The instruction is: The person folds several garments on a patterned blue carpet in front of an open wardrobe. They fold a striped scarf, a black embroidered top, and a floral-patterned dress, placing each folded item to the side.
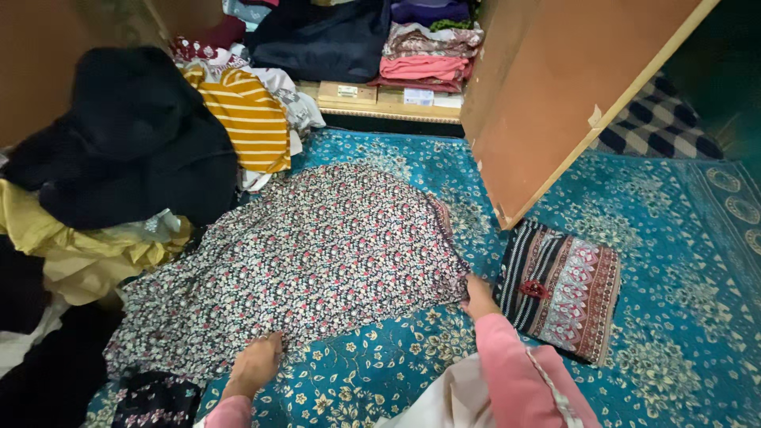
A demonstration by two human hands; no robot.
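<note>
While the floral-print garment (317,254) lies spread flat on the teal patterned carpet (666,317), both hands rest on its near hem. The left hand (255,364) presses down on the lower edge with fingers curled onto the cloth; the right hand (478,296) pinches the hem's corner at the garment's right side. Each wrist shows a pink sleeve (515,372). Just beyond the right hand, touching the carpet, lies a folded striped and patterned cloth (563,289). Above it stands an open brown cupboard door (555,95). Farther from the hands, a shelf holds folded clothes (428,51). To the far side of the left hand sits a heap of loose clothing, with a black garment (135,135), a yellow striped top (250,119) and a pale yellow cloth (79,254).
</note>
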